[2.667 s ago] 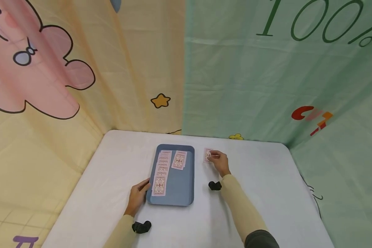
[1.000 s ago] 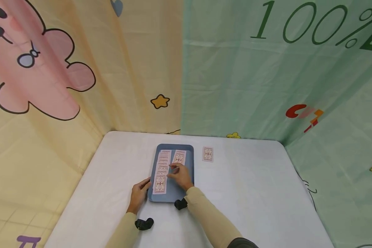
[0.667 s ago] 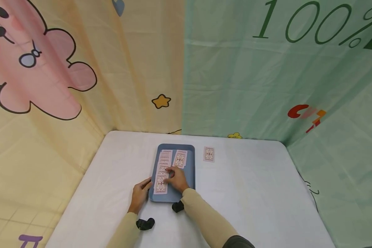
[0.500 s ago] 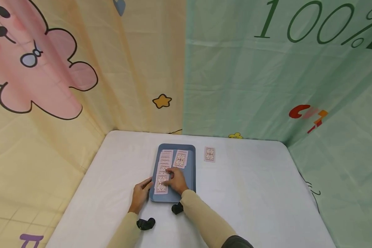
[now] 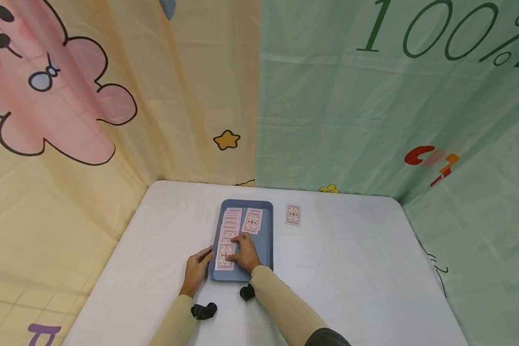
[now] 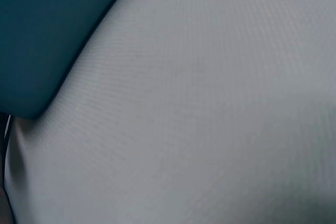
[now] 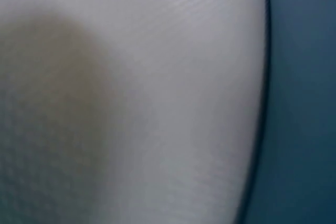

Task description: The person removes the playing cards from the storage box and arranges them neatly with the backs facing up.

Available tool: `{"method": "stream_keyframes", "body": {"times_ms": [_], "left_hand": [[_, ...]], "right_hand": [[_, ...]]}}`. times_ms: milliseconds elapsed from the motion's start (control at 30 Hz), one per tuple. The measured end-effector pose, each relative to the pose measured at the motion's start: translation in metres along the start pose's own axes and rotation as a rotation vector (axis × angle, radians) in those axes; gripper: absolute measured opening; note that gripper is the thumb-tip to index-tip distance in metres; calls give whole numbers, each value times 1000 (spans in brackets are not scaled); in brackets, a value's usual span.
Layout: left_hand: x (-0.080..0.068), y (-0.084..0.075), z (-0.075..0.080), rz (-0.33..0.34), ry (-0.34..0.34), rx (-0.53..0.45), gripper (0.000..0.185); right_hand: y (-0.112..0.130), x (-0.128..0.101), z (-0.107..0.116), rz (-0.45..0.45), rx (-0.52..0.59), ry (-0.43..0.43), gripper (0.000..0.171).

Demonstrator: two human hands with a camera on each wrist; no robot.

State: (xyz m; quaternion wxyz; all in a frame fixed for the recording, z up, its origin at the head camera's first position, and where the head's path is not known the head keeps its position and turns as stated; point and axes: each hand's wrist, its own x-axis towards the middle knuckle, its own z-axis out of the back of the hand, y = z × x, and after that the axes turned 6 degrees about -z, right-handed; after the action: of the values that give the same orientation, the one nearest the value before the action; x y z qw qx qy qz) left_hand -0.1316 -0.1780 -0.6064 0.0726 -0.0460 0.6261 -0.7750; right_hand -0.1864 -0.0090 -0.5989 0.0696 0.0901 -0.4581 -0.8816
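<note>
A blue tray (image 5: 260,247) lies on the white table (image 5: 350,269). On its left side, patterned cards (image 5: 229,226) overlap in a column, and a small stack of cards (image 5: 252,221) lies at its far right. My right hand (image 5: 238,253) rests its fingers on the nearest card (image 5: 224,255) of the column. My left hand (image 5: 201,263) lies on the table against the tray's near left corner, thumb at the rim. The wrist views show only the tray (image 6: 42,35) (image 7: 304,103) and blurred tabletop, no hands.
A single card pile (image 5: 292,214) lies on the table right of the tray. Printed curtains (image 5: 350,110) close the table in at the back and both sides. Black wrist cameras (image 5: 203,311) (image 5: 246,291) hang under both sleeves.
My right hand left the pile on the table, crossed onto the tray and slid toward me down the column to the nearest card. The left hand stayed at the tray's corner.
</note>
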Motion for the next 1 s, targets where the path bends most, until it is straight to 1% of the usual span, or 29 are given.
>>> {"method": "stream_keyframes", "body": {"times_ms": [133,233,333,600,700,833,933,1000], "left_hand": [[0,0,-2,0,-3,0,38],[0,0,-3,1,-5,1,37],[-1,0,-3,-2,-1,4,37],[-2,0,-5,-7,3,4,37],[-3,-1,-5,-8,6,0,37],[-3,-2,-4,-3,8,-2,38],[-2,-1,-2,0,-1,-4,38],[-1,-1,0,-6,-6,2,38]], "right_hand": [[0,-1,1,-8,-28,0,48],[-1,-3,2,-11,-24,5,48],[-2,-4,3,0,-1,5,47],[-7,-5,6,65,75,-11,49],[-10,-5,6,78,90,-6,46],[-12,-6,6,90,109,-2,37],[-8,-7,8,77,138,5,29],[-5,-7,10,52,169,12,26]]}}
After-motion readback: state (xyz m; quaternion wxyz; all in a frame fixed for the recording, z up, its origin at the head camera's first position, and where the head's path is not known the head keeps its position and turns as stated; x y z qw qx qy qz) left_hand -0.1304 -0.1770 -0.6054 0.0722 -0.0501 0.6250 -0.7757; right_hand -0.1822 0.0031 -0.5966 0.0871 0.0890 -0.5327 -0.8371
